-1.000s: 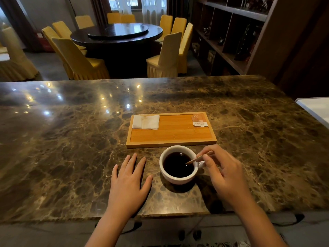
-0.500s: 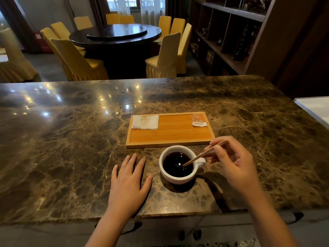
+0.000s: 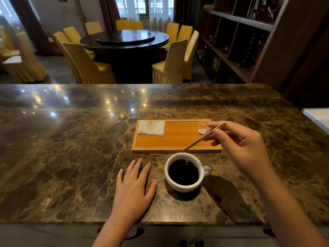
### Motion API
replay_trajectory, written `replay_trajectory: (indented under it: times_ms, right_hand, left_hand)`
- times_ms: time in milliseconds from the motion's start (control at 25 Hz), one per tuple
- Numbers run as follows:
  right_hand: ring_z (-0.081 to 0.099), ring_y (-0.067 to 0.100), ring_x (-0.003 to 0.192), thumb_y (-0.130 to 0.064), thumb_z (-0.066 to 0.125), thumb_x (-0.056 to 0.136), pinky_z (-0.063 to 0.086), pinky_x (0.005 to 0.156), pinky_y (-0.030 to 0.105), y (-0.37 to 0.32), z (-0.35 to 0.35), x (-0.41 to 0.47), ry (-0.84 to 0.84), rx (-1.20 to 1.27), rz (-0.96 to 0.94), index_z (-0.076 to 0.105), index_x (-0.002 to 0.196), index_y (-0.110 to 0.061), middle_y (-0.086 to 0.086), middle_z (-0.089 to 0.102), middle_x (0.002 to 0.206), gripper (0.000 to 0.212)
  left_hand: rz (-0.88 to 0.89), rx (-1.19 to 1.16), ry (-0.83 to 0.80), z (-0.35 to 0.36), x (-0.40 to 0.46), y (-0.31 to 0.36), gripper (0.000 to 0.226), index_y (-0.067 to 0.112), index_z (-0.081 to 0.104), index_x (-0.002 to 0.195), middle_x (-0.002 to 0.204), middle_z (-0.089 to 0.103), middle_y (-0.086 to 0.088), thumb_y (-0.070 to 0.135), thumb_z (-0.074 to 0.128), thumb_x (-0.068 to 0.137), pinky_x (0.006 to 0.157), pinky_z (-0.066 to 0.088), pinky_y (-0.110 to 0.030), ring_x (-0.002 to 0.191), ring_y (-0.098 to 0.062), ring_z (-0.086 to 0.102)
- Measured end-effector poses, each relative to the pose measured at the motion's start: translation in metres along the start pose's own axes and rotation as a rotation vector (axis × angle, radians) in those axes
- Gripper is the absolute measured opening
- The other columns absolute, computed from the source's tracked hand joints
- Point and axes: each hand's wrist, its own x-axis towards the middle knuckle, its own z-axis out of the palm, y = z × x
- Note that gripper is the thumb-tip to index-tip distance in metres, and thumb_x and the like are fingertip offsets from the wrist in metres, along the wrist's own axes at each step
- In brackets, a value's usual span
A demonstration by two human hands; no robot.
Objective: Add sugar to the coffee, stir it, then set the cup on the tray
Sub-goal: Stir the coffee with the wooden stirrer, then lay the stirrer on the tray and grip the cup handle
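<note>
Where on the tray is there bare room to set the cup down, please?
The tray's middle is bare wood, bordered by the napkin at its far left corner and the sugar packet at its far right. The right end is crowded: the right hand holds the stick over it. The cup stands on the marble, near the tray's front edge.

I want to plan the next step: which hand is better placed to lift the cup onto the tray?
Left. The left hand lies flat and free beside the cup; the right hand holds the stir stick over the tray.
</note>
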Motion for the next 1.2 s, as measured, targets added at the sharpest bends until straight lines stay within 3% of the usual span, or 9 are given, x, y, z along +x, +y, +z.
replay_trajectory:
  times_ms: [160,320,400,560,760,920,1040,1200]
  right_hand:
    - [0.07,0.008,0.079,-0.019,0.056,0.087,0.056,0.067,0.019,0.003,0.019,0.031,-0.068,-0.124,-0.171,0.068,0.102,-0.011,0.001,0.073,0.089,0.021]
    - [0.067,0.016,0.09,-0.006,0.06,0.085,0.051,0.079,0.02,0.025,0.055,0.068,-0.185,-0.372,-0.508,0.067,0.104,-0.003,0.012,0.074,0.097,0.02]
    - [0.07,0.024,0.088,-0.005,0.06,0.086,0.057,0.074,0.031,0.037,0.076,0.079,-0.313,-0.465,-0.657,0.066,0.105,-0.002,0.015,0.073,0.098,0.02]
    - [0.07,0.03,0.071,-0.004,0.062,0.084,0.059,0.052,0.038,0.063,0.107,0.089,-0.503,-0.643,-0.885,0.065,0.104,-0.002,0.018,0.074,0.09,0.02]
    - [0.069,0.029,0.072,-0.005,0.071,0.077,0.057,0.05,0.035,0.083,0.118,0.091,-0.628,-0.691,-0.943,0.06,0.113,-0.002,0.019,0.073,0.092,0.038]
    - [0.068,0.027,0.069,-0.011,0.072,0.078,0.054,0.048,0.03,0.09,0.119,0.086,-0.719,-0.705,-0.944,0.063,0.105,-0.002,0.017,0.072,0.089,0.029]
    - [0.067,0.027,0.073,-0.019,0.061,0.087,0.055,0.052,0.032,0.094,0.121,0.084,-0.783,-0.7,-0.927,0.065,0.1,-0.003,0.016,0.071,0.09,0.021]
    - [0.065,0.026,0.085,-0.028,0.05,0.094,0.056,0.062,0.038,0.1,0.123,0.081,-0.866,-0.733,-0.87,0.062,0.106,-0.006,0.014,0.069,0.1,0.028]
  left_hand:
    - [-0.005,0.017,-0.005,0.0,-0.001,0.001,0.06,0.037,0.014,0.142,0.156,0.01,0.006,0.059,0.024,0.087,0.115,-0.003,-0.043,0.142,-0.009,-0.004]
    - [-0.013,0.011,-0.017,0.0,0.0,0.0,0.06,0.04,0.011,0.142,0.156,0.006,0.008,0.06,0.025,0.087,0.113,-0.008,-0.04,0.134,-0.002,-0.015]
    - [-0.018,0.011,-0.03,0.0,0.001,0.0,0.061,0.041,0.009,0.141,0.156,0.004,0.009,0.062,0.023,0.086,0.112,-0.01,-0.04,0.132,0.0,-0.018]
    - [-0.026,0.002,-0.039,0.0,0.0,0.0,0.063,0.041,0.009,0.141,0.156,0.002,0.01,0.064,0.018,0.083,0.111,-0.012,-0.039,0.131,0.001,-0.02]
    - [-0.029,0.011,-0.038,0.001,0.0,0.001,0.063,0.041,0.008,0.141,0.156,0.003,0.01,0.064,0.016,0.083,0.112,-0.013,-0.038,0.133,0.0,-0.018]
    - [-0.029,0.023,-0.037,0.001,0.0,0.001,0.061,0.041,0.009,0.141,0.156,0.003,0.009,0.061,0.02,0.084,0.112,-0.013,-0.039,0.134,-0.001,-0.019]
    - [-0.03,0.016,-0.036,0.0,-0.001,0.002,0.061,0.04,0.01,0.141,0.156,0.003,0.009,0.061,0.022,0.085,0.113,-0.012,-0.039,0.134,-0.001,-0.018]
    - [-0.033,0.022,-0.03,-0.001,-0.001,0.003,0.061,0.04,0.01,0.141,0.156,0.003,0.009,0.06,0.022,0.085,0.113,-0.012,-0.039,0.135,-0.001,-0.017]
